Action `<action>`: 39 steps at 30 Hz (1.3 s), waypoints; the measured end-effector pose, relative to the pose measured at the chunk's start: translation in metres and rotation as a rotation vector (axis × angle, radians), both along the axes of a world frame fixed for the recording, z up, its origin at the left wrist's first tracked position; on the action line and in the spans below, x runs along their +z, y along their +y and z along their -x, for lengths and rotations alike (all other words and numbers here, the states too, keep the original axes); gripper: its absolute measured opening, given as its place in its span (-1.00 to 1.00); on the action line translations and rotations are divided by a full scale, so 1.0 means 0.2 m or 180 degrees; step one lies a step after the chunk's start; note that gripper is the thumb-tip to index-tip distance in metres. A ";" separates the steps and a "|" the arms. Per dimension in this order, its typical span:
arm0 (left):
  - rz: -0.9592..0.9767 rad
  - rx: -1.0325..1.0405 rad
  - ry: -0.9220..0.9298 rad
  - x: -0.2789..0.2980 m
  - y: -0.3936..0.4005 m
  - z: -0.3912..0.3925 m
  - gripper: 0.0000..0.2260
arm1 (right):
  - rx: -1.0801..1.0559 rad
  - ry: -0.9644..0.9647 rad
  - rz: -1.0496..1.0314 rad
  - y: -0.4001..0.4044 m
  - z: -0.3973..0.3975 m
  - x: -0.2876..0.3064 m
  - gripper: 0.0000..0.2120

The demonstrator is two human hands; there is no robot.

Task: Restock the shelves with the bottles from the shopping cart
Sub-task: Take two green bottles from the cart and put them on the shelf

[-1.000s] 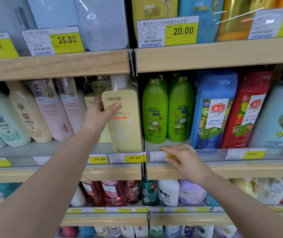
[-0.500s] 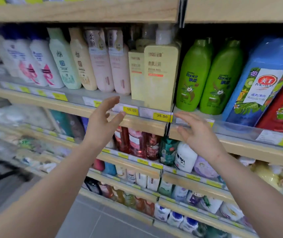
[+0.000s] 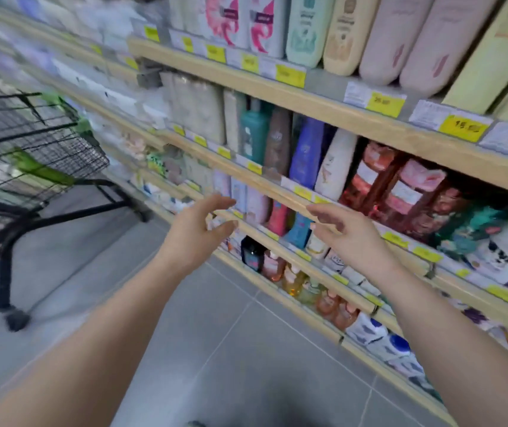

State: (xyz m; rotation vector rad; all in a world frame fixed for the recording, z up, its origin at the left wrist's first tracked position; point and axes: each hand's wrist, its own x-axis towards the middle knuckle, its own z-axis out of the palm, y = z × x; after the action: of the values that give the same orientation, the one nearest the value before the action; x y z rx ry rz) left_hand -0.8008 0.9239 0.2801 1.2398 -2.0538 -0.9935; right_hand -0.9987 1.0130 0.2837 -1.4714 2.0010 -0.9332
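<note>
- Left hand (image 3: 195, 232) empty, fingers relaxed and spread, in the air in front of the shelves (image 3: 277, 183).
- Right hand (image 3: 350, 237) empty too, fingers loosely extended, just right of left hand.
- Cart (image 3: 30, 149) well left of both hands, on the floor; contents blurred.
- Bottles (image 3: 336, 164) on shelves above and behind hands.
</note>
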 end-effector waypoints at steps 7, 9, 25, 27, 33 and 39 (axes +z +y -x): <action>-0.0648 0.0447 -0.0007 -0.16 -0.26 -0.67 -0.78 | 0.0083 -0.0647 -0.0249 -0.36 -0.59 -0.22 -0.71; -0.0757 0.0537 -0.0011 -0.20 -0.32 -0.79 -0.77 | 0.0100 -0.0781 -0.0351 -0.44 -0.71 -0.26 -0.69; -0.1319 0.1029 -0.0172 -0.45 -1.16 -1.30 -0.77 | 0.0586 -0.1077 -0.1133 -1.47 -1.21 -0.56 -0.68; -0.1372 0.1041 -0.0178 -0.44 -1.33 -1.32 -0.77 | 0.0660 -0.1091 -0.1145 -1.65 -1.24 -0.56 -0.68; -0.1576 0.1016 -0.0023 -0.41 -1.79 -1.38 -0.84 | 0.0691 -0.1062 -0.1362 -2.10 -1.33 -0.55 -0.70; -0.1674 0.0864 -0.0012 -0.44 -2.19 -1.54 -0.84 | 0.0714 -0.0960 -0.1498 -2.45 -1.48 -0.55 -0.70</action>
State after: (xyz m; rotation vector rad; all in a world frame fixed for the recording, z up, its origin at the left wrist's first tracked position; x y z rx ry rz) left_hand -0.4931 0.4867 0.1918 1.7243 -1.6114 -1.4446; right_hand -0.7034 0.5234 0.1739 -1.1791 1.6494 -0.5064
